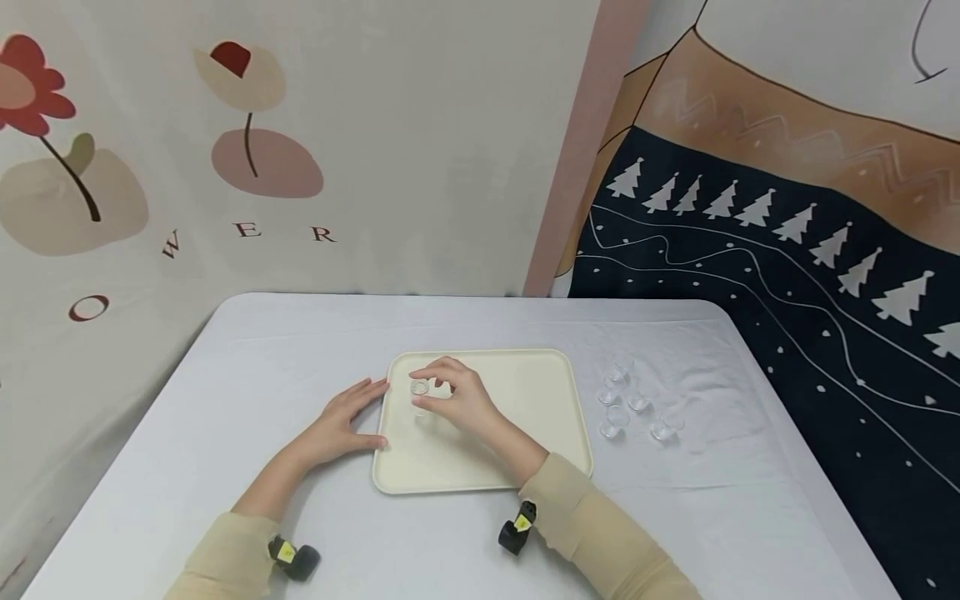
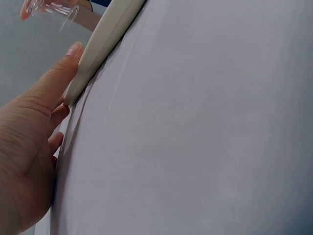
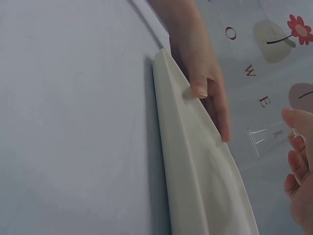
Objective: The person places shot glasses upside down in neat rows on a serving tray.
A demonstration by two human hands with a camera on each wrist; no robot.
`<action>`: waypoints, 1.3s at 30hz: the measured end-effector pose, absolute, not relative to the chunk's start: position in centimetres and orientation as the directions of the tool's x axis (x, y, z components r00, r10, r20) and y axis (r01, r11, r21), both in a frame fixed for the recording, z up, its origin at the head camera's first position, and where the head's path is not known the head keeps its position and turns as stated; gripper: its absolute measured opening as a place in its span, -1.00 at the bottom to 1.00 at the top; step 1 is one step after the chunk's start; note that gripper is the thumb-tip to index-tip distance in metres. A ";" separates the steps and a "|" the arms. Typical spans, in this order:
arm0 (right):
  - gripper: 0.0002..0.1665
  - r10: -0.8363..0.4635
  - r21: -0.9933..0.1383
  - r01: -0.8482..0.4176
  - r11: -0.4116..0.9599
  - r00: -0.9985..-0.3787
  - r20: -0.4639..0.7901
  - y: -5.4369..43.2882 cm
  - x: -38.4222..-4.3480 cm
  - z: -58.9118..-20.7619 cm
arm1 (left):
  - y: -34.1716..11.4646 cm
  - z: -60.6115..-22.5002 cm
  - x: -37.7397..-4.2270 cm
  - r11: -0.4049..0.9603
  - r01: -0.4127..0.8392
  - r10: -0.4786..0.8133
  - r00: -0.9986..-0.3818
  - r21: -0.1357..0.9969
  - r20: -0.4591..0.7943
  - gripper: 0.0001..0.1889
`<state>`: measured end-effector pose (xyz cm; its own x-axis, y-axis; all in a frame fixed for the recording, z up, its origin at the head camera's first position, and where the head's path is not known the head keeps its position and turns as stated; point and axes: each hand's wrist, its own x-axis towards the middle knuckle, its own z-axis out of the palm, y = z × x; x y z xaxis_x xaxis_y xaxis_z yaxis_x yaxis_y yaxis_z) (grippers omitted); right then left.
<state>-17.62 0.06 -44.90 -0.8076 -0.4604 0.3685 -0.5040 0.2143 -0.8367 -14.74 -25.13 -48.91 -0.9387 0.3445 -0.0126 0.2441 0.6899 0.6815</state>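
Observation:
A small clear cup (image 1: pixel 419 388) is pinched between the thumb and fingers of my right hand (image 1: pixel 459 398), above the left part of the cream tray (image 1: pixel 502 467). In the right wrist view, the fingertips grip the narrow end of the cup (image 3: pixel 264 138), and its flared end points toward the tray. My left hand (image 1: pixel 341 423) rests at the tray's left edge, fingers extended and thumb spread apart. In the left wrist view, the thumb of the left hand (image 2: pixel 36 117) touches the tray's rim (image 2: pixel 95 54).
Several similar clear cups (image 1: pixel 613 421) stand in a loose group on the white-covered table (image 1: pixel 720 517), right of the tray. Behind the table hangs a pale curtain (image 1: pixel 420 167) with printed flowers, and a dark tree-patterned cloth (image 1: pixel 750 275) is at the right.

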 end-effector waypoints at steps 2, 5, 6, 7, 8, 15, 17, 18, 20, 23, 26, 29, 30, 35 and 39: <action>-0.63 -0.464 -0.833 -0.503 0.230 -0.809 0.361 -0.3 -17.9 -45.1 | -25.2 -49.0 -14.8 0.686 0.252 0.352 -0.936 0.683 -0.008 0.02; -0.63 -0.469 -0.829 -0.497 0.255 -0.814 0.344 -0.9 -18.2 -45.6 | -25.3 -49.0 -14.8 0.682 0.263 0.361 -0.933 0.683 -0.001 0.01; -0.63 -0.471 -0.830 -0.494 0.259 -0.815 0.338 -1.1 -18.3 -45.7 | -25.3 -49.0 -14.8 0.680 0.263 0.362 -0.932 0.684 -0.002 0.01; -0.63 -0.473 -0.829 -0.492 0.264 -0.816 0.333 -1.3 -18.4 -45.8 | -25.3 -49.0 -14.8 0.679 0.261 0.362 -0.932 0.686 -0.003 0.01; -0.62 -0.474 -0.830 -0.489 0.269 -0.817 0.328 -1.5 -18.5 -45.9 | -25.3 -49.0 -14.8 0.677 0.259 0.361 -0.933 0.689 -0.004 0.01; -0.62 -0.482 -0.838 -0.466 0.282 -0.825 0.296 -2.6 -18.6 -46.7 | -25.3 -48.7 -14.6 0.675 0.246 0.354 -0.935 0.696 -0.013 0.00; -0.61 -0.483 -0.840 -0.457 0.292 -0.829 0.283 -2.9 -18.6 -46.8 | -25.3 -48.7 -14.6 0.678 0.247 0.354 -0.935 0.692 -0.013 0.00; -0.61 -0.483 -0.839 -0.455 0.300 -0.830 0.278 -3.0 -18.6 -46.9 | -25.3 -48.7 -14.6 0.679 0.249 0.355 -0.935 0.691 -0.011 0.00; -0.61 -0.481 -0.838 -0.449 0.309 -0.834 0.270 -3.1 -18.6 -47.0 | -25.3 -48.7 -14.7 0.680 0.256 0.356 -0.934 0.687 -0.005 -0.01; -0.60 -0.476 -0.838 -0.441 0.322 -0.840 0.259 -3.3 -18.5 -47.0 | -25.3 -48.8 -14.7 0.676 0.269 0.364 -0.932 0.686 0.006 -0.01; -0.60 -0.471 -0.835 -0.438 0.332 -0.845 0.255 -3.4 -18.4 -47.1 | -25.2 -48.9 -14.8 0.673 0.278 0.371 -0.929 0.685 0.013 -0.02; -0.60 -0.462 -0.831 -0.438 0.342 -0.849 0.257 -3.4 -18.4 -47.2 | -25.2 -48.9 -14.8 0.671 0.279 0.374 -0.927 0.687 0.011 -0.02; -0.59 -0.459 -0.832 -0.436 0.342 -0.850 0.257 -3.4 -18.4 -47.3 | -25.2 -48.9 -14.8 0.671 0.277 0.374 -0.927 0.688 0.009 -0.02; -0.58 -0.461 -0.824 -0.443 0.353 -0.849 0.258 -3.5 -18.6 -47.5 | -25.1 -48.8 -14.8 0.665 0.284 0.381 -0.924 0.691 0.013 -0.02; -0.54 -0.462 -0.806 -0.460 0.373 -0.845 0.269 -3.5 -18.6 -47.6 | -25.1 -48.8 -14.8 0.661 0.289 0.386 -0.922 0.693 0.017 -0.03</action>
<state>-18.58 -3.48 -47.59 -0.8453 -0.4616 0.2691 -0.4601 0.3729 -0.8058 -14.82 -25.11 -48.76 -0.9223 0.3861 0.0167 0.2892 0.6609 0.6925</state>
